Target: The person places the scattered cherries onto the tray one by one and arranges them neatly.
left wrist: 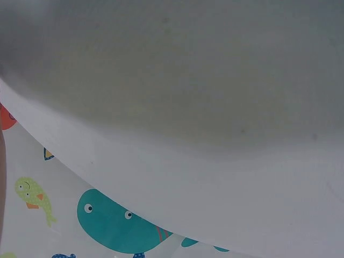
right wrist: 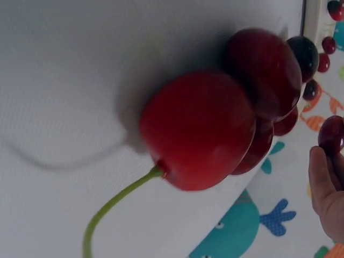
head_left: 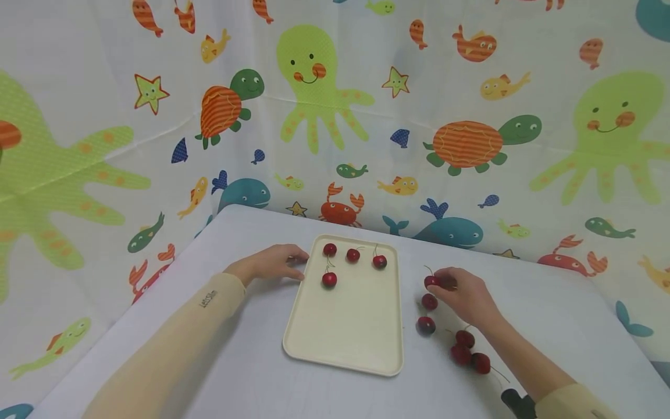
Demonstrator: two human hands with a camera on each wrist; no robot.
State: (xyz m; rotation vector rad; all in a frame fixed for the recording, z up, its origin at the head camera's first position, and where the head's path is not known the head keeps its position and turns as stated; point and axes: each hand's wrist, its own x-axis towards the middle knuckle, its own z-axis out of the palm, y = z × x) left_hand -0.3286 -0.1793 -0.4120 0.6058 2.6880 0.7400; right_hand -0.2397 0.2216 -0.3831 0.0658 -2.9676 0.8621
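Observation:
My right hand (head_left: pixel 466 297) pinches a dark red cherry (head_left: pixel 431 281) with its stem pointing up, to the right of the cream tray (head_left: pixel 361 326). The right wrist view also shows that cherry (right wrist: pixel 331 134) at the fingertips. My left hand (head_left: pixel 272 263) touches the tray's left rim with spread, relaxed fingers. On the tray, three cherries lie in a row along the far end, with another cherry (head_left: pixel 329 280) below the leftmost one. Just under my right hand lie two more cherries, one (head_left: pixel 430 301) above the other (head_left: pixel 426 325).
A cluster of three cherries (head_left: pixel 462 354) lies near my right forearm; one (right wrist: pixel 199 129) looms large in the right wrist view. The white table (head_left: pixel 251 372) ends at a curtain (head_left: pixel 335 145) printed with sea animals. A dark wrist device (head_left: pixel 518 402) shows at my right sleeve.

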